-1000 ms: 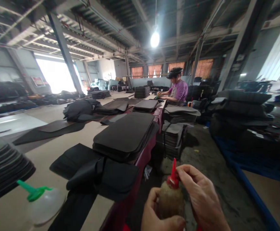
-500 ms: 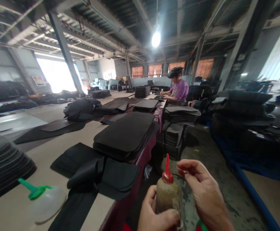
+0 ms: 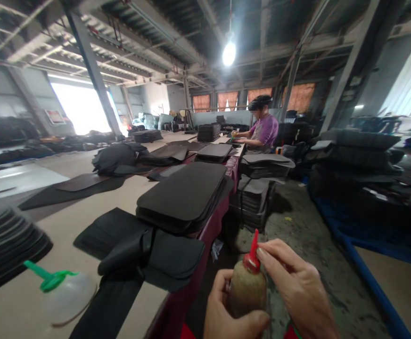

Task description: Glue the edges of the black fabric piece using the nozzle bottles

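My left hand (image 3: 228, 308) is wrapped round a brownish bottle (image 3: 248, 289) with a red pointed nozzle (image 3: 253, 252). The bottle stands nearly upright, leaning slightly right, past the table's edge and over the floor. At the nozzle's right side, my right hand (image 3: 295, 282) has its thumb and index finger pinched together, their tips touching the red nozzle. On the table at the lower left lies a whitish, translucent bottle (image 3: 69, 299) with a green spout (image 3: 52, 280).
Stacked black rounded sheets (image 3: 184, 195) and folded black pieces (image 3: 120, 240) lie on the table (image 3: 131, 193). More stacks (image 3: 257, 193) stand beside it. A person in purple (image 3: 267, 127) works farther back. A blue pallet (image 3: 357, 263) is at right.
My right hand has moved left to the nozzle, its fingertips now against it. The bottle in my left hand has tilted and shifted slightly right.
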`<state>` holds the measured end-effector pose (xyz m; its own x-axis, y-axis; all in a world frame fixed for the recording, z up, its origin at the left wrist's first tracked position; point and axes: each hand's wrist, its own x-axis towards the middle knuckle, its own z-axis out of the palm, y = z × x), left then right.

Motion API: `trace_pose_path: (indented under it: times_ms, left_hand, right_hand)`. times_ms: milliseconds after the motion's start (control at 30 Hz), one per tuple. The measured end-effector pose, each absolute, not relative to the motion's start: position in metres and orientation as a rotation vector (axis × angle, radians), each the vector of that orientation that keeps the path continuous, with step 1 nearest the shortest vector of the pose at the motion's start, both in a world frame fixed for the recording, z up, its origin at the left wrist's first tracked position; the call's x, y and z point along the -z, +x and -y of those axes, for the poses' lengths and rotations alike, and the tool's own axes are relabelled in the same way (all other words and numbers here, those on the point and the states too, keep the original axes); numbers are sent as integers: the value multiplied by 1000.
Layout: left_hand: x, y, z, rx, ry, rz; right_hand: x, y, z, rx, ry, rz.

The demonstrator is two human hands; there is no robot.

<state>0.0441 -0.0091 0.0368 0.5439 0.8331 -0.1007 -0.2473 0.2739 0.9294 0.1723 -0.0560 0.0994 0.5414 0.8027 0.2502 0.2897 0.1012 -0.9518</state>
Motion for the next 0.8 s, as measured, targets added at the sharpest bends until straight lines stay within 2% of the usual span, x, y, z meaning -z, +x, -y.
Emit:
trace_pose_path:
  times_ms: [200,500,800]
  left_hand:
    - [-54,46,14,-960,1193,-850]
    - [-52,48,17,-1073,1319,-935]
    - [-32,46,7,-695,820,-469]
  right_hand:
    - [-103,171,55,-589,-1461,904]
    - [-96,165,52,-672,-1391,708]
    - [-99,169,52,-784,-1321,750]
